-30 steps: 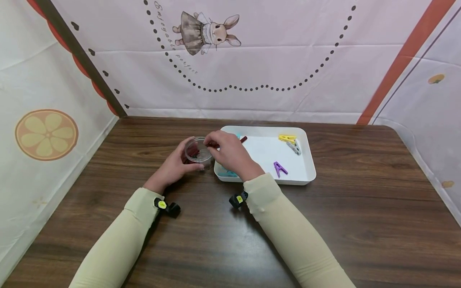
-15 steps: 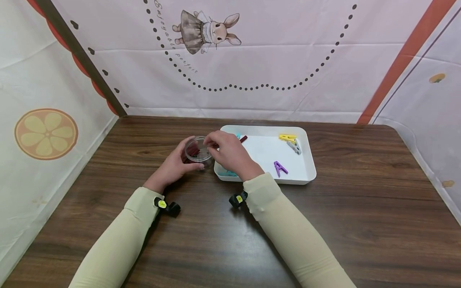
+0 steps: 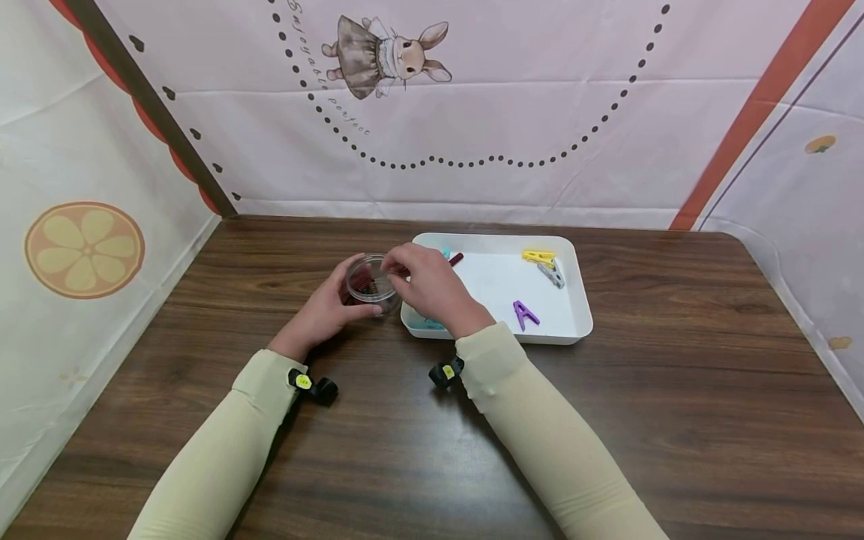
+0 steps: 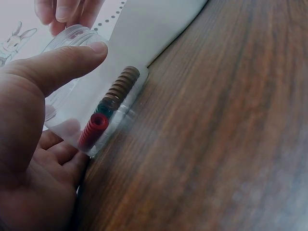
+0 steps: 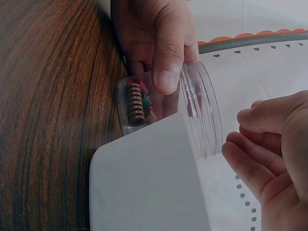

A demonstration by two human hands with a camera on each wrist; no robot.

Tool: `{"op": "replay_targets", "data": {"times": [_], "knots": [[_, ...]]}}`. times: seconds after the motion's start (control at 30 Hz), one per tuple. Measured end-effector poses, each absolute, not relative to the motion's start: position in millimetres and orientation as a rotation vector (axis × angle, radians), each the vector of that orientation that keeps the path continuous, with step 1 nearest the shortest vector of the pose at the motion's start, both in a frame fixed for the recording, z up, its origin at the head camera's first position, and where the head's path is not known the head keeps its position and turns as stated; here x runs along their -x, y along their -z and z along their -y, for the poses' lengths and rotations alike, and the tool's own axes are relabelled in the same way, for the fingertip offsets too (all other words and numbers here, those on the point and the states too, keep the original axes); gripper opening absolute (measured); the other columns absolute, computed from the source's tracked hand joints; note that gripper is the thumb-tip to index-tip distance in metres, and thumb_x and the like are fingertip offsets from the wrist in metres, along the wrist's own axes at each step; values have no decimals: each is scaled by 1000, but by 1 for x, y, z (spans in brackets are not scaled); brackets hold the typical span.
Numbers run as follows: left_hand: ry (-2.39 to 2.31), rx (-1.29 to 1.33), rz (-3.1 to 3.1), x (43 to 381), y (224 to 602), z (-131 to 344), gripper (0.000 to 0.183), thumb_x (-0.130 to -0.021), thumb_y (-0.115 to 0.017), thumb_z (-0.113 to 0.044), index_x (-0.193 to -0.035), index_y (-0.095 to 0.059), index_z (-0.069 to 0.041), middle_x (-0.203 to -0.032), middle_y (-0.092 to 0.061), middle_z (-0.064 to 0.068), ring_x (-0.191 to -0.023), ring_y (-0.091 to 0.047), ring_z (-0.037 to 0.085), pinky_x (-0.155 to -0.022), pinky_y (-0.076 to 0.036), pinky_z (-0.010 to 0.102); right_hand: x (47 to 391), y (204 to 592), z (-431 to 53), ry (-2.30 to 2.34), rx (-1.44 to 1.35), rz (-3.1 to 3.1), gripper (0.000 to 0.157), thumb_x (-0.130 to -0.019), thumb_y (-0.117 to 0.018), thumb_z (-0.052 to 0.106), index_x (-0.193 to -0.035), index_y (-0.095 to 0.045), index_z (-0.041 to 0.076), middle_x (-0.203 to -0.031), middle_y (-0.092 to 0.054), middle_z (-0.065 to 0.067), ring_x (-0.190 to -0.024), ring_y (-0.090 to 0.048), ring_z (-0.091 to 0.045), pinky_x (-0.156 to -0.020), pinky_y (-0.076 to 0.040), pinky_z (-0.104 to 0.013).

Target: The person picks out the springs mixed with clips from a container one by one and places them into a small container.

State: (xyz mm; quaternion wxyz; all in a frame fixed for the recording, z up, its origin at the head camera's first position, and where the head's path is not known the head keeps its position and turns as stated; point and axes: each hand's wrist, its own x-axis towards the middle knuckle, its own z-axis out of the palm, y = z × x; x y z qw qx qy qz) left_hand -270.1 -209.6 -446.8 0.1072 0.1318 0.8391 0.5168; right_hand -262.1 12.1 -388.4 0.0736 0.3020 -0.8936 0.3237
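Observation:
My left hand [image 3: 327, 301] grips a clear round jar [image 5: 204, 106] from its left side, the thumb along the near wall. Inside the jar lie coil springs: a brown one [image 4: 121, 87], a green one [image 4: 103, 109] and a red one [image 4: 93, 131]. Over the jar's right rim, my right hand [image 3: 432, 281] has loosely bent fingers. In the right wrist view its fingertips stand just off the jar mouth, and nothing shows between them. To the right of the jar is a white tray [image 3: 489, 337], partly covered by my right hand.
In the tray are a yellow clothespin [image 3: 538, 256], a grey clothespin [image 3: 551, 274] and a purple one [image 3: 523, 315]. A dark red piece [image 3: 456, 259] and turquoise items [image 3: 430, 325] are partly hidden by the right hand. Printed cloth [image 3: 513, 120] hangs behind the wooden table [image 3: 675, 360].
A brownish coil shows more plainly inside the jar than a second ago. Both hands have stayed almost in place.

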Motion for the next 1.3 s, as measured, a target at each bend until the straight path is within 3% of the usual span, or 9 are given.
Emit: {"op": "replay_targets", "data": {"times": [0.67,1.3], "knots": [[-1517,-390,-2467,270,448,210,93,-84,-77,-27,-154,-16,-27,-156,-33,7,-144,-32,22,-117,-28,49,263,385,-16,-1019,-910,2657,16,-95,-59,12,-108,-68,12,-106,-67,0,-96,-64,-12,-87,-52,-26],[-1557,-414,-2461,272,449,210,95,-82,-79,-24,-154,-17,-25,-155,-35,9,-144,-33,23,-116,-28,48,269,386,-23,-1021,-886,2616,14,-95,-60,14,-106,-68,14,-105,-68,1,-97,-64,-12,-87,-52,-27]]}}
